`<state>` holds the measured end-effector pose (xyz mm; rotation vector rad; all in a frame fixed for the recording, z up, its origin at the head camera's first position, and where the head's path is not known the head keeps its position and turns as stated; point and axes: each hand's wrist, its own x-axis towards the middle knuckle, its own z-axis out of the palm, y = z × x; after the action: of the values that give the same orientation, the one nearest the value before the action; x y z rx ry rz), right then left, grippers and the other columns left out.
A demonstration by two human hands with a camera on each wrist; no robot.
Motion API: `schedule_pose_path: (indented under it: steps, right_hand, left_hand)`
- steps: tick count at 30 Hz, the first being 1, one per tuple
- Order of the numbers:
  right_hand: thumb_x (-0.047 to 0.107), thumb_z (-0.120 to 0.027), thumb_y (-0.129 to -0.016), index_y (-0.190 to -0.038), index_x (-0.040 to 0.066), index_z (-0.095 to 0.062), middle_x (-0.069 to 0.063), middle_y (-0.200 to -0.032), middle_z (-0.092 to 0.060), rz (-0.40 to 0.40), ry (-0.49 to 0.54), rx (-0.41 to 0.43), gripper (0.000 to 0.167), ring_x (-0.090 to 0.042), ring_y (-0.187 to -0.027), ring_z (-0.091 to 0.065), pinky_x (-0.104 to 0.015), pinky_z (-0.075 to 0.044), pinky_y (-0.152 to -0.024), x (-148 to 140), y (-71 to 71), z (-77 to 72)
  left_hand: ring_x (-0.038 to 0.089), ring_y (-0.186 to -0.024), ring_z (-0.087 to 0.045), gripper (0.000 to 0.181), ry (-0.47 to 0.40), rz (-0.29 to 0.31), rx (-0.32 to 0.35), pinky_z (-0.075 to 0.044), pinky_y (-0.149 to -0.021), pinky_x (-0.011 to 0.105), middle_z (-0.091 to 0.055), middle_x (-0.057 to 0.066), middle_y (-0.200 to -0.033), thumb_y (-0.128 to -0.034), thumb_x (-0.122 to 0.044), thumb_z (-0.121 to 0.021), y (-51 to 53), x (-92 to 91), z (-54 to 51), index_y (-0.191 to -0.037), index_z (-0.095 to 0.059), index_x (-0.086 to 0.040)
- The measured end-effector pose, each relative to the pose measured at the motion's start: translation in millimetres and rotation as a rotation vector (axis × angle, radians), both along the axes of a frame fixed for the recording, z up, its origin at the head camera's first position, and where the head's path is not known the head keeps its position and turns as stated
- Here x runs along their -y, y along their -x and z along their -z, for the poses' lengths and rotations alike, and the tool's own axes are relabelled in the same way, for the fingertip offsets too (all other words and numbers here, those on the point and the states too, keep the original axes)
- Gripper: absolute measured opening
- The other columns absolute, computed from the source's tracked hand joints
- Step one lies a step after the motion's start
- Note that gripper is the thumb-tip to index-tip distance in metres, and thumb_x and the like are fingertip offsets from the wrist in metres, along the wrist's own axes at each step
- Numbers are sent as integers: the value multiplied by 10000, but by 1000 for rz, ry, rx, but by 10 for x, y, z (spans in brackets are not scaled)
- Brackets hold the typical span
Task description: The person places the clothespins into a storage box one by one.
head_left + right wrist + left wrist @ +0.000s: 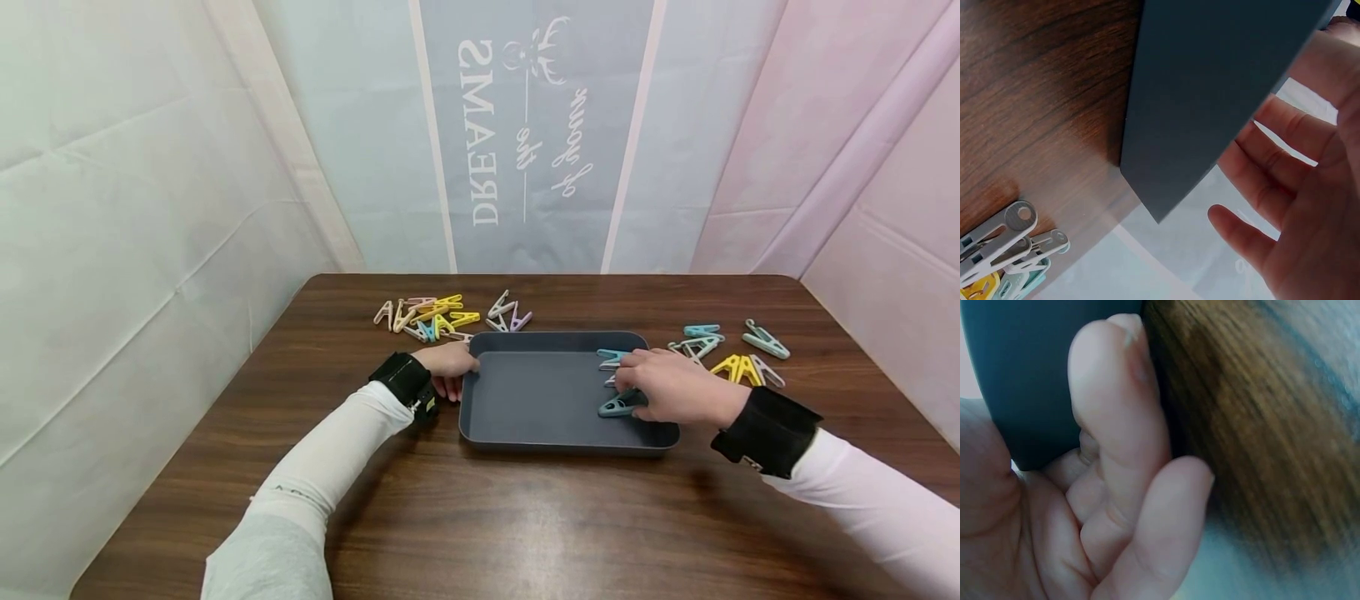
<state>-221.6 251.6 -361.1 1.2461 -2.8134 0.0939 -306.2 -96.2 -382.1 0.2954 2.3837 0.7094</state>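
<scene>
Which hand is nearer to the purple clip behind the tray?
Left. The left hand grips the left edge of the tray, in front of the purple clip and to its left; the right hand is farther away, over the tray's right end.

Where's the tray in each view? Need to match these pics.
Head: tray just right of and below centre, left hand at its left end.
Left wrist: tray upper left, partly behind the left hand.
Right wrist: tray upper middle, mostly left of the right hand.
Shared landmark: the brown table.
</scene>
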Motion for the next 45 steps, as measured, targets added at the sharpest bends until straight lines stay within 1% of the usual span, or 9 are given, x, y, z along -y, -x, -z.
schedule_pose_path:
  steps: [12,17,21,24,28,32,39,42,45]
  right_hand:
    - [189,-881,-700,-854,173,-614,68,-835,-548,-4,-15,9,308,-93,-724,-472,-365,-456,-681,35,26,59]
    - [256,-826,-777,-918,168,-664,66,-865,-603,38,12,54,232,-83,-723,-537,-321,-469,-642,11,33,-5]
    - [270,-754,-854,-961,132,-679,66,-821,-586,124,83,76,190,-69,-672,-511,-294,-443,-604,-71,105,-107]
    - [250,-724,-881,-969,108,-678,59,-823,-606,200,132,58,173,-81,-689,-544,-332,-466,-617,-229,230,-206]
    - [222,-682,-912,-988,64,-671,2,-847,-649,320,167,53,175,-151,-754,-604,-407,-492,-667,-567,435,-304]
    - [227,-628,-949,-1032,-20,-640,-74,-856,-649,454,189,99,261,-229,-761,-602,-461,-479,-689,-954,615,-331]
    - [291,-558,-983,-1130,-131,-549,-288,-995,-604,610,258,162,447,-432,-905,-572,-571,-432,-773,-1501,781,-240]
    - [347,-559,-978,-1196,-199,-455,-388,-1086,-527,653,229,200,598,-516,-969,-526,-607,-410,-806,-1688,828,-143]
    - [445,-587,-938,-1279,-267,-321,-492,-1192,-395,708,152,286,833,-604,-1047,-440,-653,-384,-849,-1830,861,-44]
  left_hand:
    - [142,-434,-592,301,5,-2,-6,-481,-435,269,-629,82,-555,-998,-174,-430,-26,-5,-20,-859,-604,27]
    - [139,-432,-590,309,7,-2,-6,-480,-433,269,-629,82,-553,-998,-173,-427,-26,-2,-20,-852,-610,28]
    - [141,-433,-590,304,-1,1,-4,-477,-434,269,-630,82,-555,-1001,-174,-425,-27,-3,-14,-851,-604,21]
    - [142,-434,-590,325,-6,4,-6,-477,-436,270,-629,82,-552,-1003,-178,-426,-28,-6,-7,-834,-612,27]
    - [142,-430,-590,356,-7,5,-11,-480,-435,273,-627,81,-545,-1000,-179,-427,-26,-9,0,-803,-627,39]
    - [141,-429,-589,354,-8,7,-12,-482,-435,273,-625,81,-544,-998,-176,-426,-21,-7,0,-793,-624,34]
    - [138,-429,-589,374,4,3,-8,-479,-430,268,-626,80,-547,-1003,-185,-425,-15,-4,1,-792,-637,38]
    - [138,-428,-587,341,3,-3,-6,-472,-422,264,-624,81,-548,-1004,-181,-425,-14,-7,0,-821,-620,30]
    - [143,-429,-590,326,0,-6,-3,-474,-422,267,-624,85,-550,-1004,-179,-426,-16,-12,-1,-843,-614,33]
